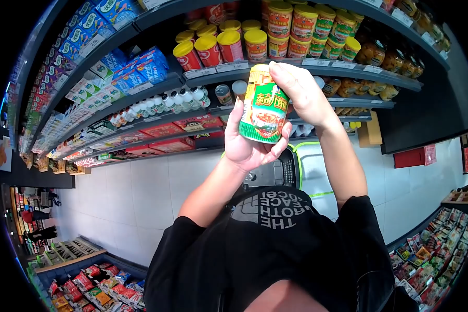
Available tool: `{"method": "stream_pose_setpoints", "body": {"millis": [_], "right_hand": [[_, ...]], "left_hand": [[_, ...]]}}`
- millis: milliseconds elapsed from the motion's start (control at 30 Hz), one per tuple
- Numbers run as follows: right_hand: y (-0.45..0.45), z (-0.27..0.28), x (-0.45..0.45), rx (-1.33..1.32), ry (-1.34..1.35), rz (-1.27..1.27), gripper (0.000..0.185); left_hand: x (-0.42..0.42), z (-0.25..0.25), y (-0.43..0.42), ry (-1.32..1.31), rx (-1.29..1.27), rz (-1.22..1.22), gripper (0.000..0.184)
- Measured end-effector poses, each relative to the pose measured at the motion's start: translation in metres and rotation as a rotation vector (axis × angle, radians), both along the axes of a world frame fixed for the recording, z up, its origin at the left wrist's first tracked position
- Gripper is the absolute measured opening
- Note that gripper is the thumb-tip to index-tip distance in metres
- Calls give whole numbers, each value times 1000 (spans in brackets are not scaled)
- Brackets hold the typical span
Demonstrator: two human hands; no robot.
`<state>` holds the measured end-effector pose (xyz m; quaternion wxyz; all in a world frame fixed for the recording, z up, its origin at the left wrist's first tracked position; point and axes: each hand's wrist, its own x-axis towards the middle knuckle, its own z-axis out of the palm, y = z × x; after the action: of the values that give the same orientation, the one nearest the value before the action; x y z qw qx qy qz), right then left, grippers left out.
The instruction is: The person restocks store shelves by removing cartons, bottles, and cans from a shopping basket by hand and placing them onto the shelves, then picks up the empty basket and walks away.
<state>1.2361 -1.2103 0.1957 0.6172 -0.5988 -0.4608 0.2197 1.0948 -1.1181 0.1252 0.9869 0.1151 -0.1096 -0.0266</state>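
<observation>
Between my two hands is an upright, slightly tilted food can (265, 112) with a green and yellow label, Chinese lettering, a picture of a bowl of food and a yellow lid. My left hand (247, 148) is wrapped round its lower part, thumb up along the left side and fingers under the base. From the right, my right hand (302, 96) grips it near the top, thumb or finger at the lid's edge; some of its fingers are hidden behind the can. Similar green yellow-lidded cans (322, 26) stand stacked on the shelf just beyond.
Red cans with yellow lids (208, 49), glass jars (372, 52), blue drink cartons (140, 67) and white-capped bottles (177, 99) fill the shelves ahead. Below my hands stands a dark basket (275, 171) with a green rim. Bins of packaged snacks (91, 286) line the lower left.
</observation>
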Motion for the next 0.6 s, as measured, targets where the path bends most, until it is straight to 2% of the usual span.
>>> {"method": "stream_pose_setpoints", "body": {"millis": [200,300,333,367,433,467,500,567,600], "right_hand": [[-17,0,5,-47,15,-5,54],[-17,-13,6,0,-10,-66,54],[-20,-13,4,-44,12,-103,51],[-23,-15,5,-110,-38,-156,52],[-33,-22,5,-240,-182,-229,57],[-37,-34,9,-217,-179,-216,65],[-44,-44,12,-197,-139,-193,69],[-53,-63,26,-171,40,-26,73],[-60,-67,31,-233,62,-58,71]], "left_hand": [[7,-5,-16,-30,-34,-24,91],[4,-3,-22,220,177,160,87],[7,-14,-14,48,317,158,83],[5,-14,-16,87,496,307,73],[3,-21,-14,134,783,419,66],[3,-30,-15,187,732,436,67],[4,-33,-17,205,706,452,51],[17,-51,-22,229,819,551,53],[23,-51,-24,230,811,486,53]]}}
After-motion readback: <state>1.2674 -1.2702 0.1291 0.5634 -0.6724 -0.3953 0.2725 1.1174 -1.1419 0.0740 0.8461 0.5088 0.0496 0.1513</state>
